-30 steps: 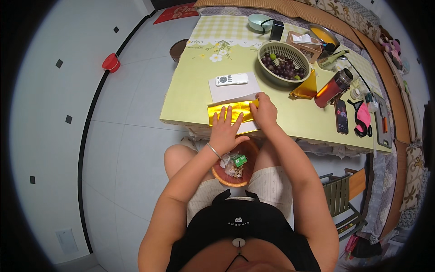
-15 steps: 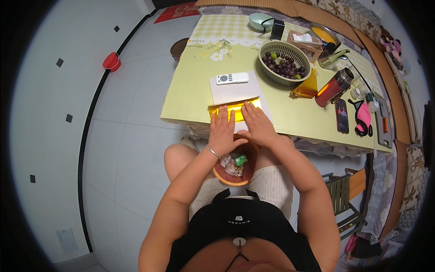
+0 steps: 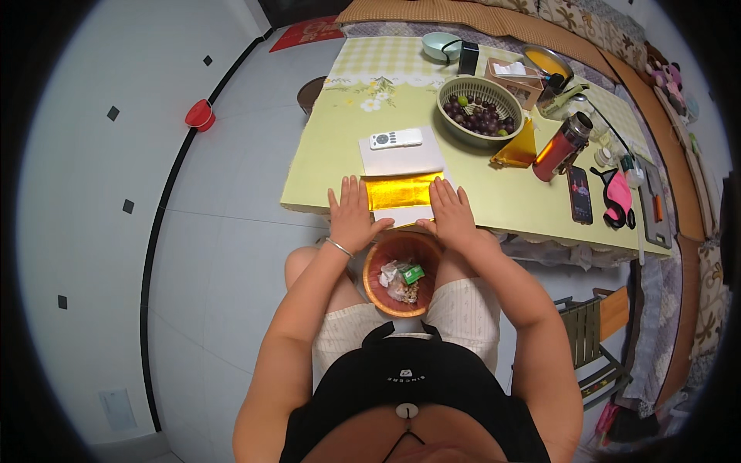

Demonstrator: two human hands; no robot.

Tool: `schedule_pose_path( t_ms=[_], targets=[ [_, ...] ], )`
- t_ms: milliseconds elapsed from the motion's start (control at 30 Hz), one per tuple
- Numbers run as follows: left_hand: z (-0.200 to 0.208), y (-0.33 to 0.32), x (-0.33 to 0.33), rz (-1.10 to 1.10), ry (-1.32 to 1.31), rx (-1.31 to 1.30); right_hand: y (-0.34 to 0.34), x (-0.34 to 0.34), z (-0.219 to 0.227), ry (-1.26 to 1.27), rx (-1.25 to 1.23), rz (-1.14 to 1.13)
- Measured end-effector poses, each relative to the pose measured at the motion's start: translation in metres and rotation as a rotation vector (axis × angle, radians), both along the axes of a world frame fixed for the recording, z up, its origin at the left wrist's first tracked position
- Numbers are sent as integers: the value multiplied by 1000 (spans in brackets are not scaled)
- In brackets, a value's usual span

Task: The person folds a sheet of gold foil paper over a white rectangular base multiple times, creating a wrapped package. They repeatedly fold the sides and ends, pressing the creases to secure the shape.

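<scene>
A sheet of shiny gold foil paper (image 3: 403, 192) lies near the table's front edge, with white paper (image 3: 401, 160) showing beyond it and along its near side. My left hand (image 3: 352, 212) rests flat with fingers stretched out at the foil's left edge. At the foil's right edge my right hand (image 3: 453, 212) lies flat too, its fingertips touching the gold. Neither hand grips anything. A white remote control (image 3: 396, 139) lies on the far part of the white paper.
Beyond my right hand stand a basket of grapes (image 3: 480, 109), a folded gold foil piece (image 3: 519, 147), a red thermos (image 3: 562, 147) and a phone (image 3: 580, 194). A pink-and-black eye mask (image 3: 617, 197) lies farther right. Below the table edge, a waste bin (image 3: 376, 289) stands between my knees.
Both hands have slid apart, the left outward to the left and the right slightly to the right. More of the gold foil shows between them, looking flatter.
</scene>
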State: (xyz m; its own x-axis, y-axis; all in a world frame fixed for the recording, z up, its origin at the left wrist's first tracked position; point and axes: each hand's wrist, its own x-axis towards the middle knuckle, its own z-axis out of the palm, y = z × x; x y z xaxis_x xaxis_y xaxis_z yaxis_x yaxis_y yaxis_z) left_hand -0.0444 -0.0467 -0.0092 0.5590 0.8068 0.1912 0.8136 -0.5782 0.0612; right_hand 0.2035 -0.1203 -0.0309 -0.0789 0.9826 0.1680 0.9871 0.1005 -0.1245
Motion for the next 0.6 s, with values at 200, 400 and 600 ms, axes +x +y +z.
schedule_pose_path(
  t_ms=[200,400,600],
  targets=[
    [-8,-24,34,-118,-105,31,-20,-9,6,-67,134,-19],
    [6,-18,56,-330,-336,-33,-21,23,-5,143,338,147],
    [-11,-14,79,-156,-701,-166,9,36,8,527,214,-11]
  ],
)
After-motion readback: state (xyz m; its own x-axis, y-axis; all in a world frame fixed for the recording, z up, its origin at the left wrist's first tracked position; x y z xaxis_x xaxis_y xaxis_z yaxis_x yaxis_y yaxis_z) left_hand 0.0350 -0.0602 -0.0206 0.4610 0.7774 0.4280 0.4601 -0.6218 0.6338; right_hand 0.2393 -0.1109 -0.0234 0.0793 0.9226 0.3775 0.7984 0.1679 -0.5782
